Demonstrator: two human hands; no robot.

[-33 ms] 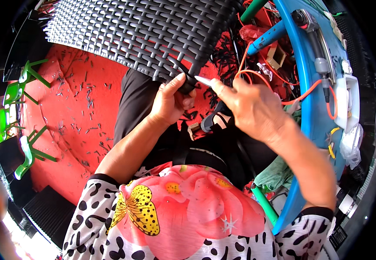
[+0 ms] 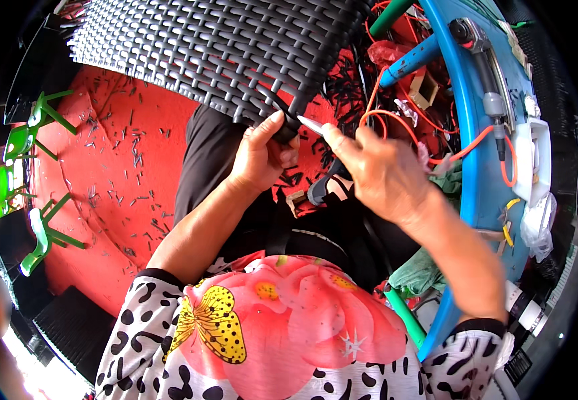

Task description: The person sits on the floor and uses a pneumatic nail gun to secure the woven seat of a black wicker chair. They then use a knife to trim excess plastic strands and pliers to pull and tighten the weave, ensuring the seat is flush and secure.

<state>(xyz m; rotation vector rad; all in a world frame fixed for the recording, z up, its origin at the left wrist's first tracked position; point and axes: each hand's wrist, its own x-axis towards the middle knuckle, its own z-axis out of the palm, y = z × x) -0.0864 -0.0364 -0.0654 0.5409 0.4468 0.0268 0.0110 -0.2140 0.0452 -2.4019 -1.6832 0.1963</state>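
At my far left, green plastic chairs stand along the edge of the red floor, with a dark ribbed piece below them. Short black scraps lie strewn over the floor. The woven black panel fills the top of my view, slanting down to the right, its lower edge crossing in front of my left knee in dark trousers. My left hand is at its lower right corner, thumb on top and fingers curled below, pinching the dark end there. Just to the right, a pale pointed tool sticks out of my right hand, whose fingers are closed around it with the index stretched along it. Its tip aims left at that corner, near my left thumb; I can't tell whether it touches the weave. Below, between my hands, shows a sandalled foot. Further right, an orange hose loops beside a small open carton, and a green cloth hangs under my right forearm. The blue surface at far right carries a long-bodied power tool, a white tray and a yellow-handled item, with a clear plastic bag at its edge.
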